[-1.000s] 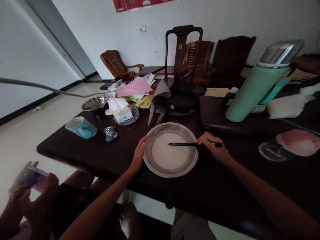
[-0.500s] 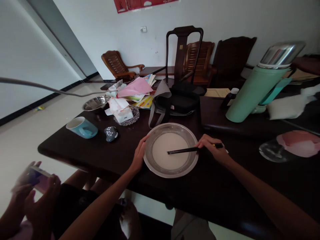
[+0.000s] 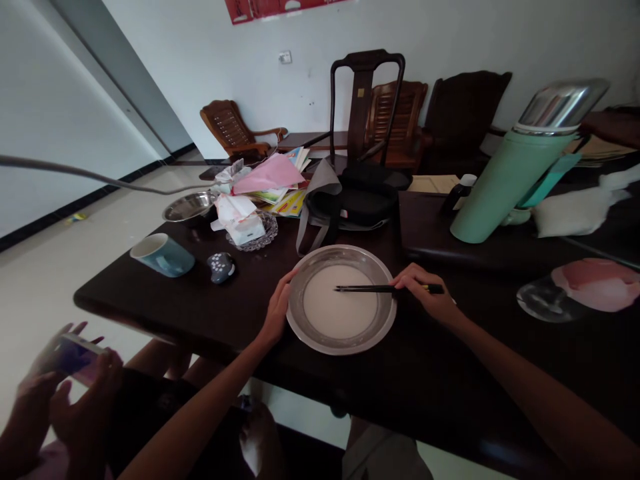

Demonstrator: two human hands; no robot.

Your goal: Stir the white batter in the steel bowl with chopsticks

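A round metal bowl (image 3: 320, 343) of milky white liquid (image 3: 340, 315) stands on the dark table in front of me. My left hand (image 3: 277, 309) grips the bowl's left rim, fingers against its outer side. In my right hand (image 3: 426, 295), at the opposite rim, is a pair of black chopsticks (image 3: 363, 289), lying nearly level with the tips over the liquid. Whether those tips dip in is hard to make out. The fingers of the right hand are closed around the upper part of the chopsticks.
Left on the table (image 3: 225, 313) are a blue mug (image 3: 167, 257), a dark patterned object (image 3: 221, 267), a metal basin (image 3: 187, 205) and tissues (image 3: 245, 227). A black bag (image 3: 365, 203) lies behind the bowl. A green thermos (image 3: 515, 180) stands right. Another person's hands (image 3: 85, 400) hold a phone.
The chopsticks have swung so that their tips sit farther from me in the bowl, and they lie more level. My left hand stays on the rim.
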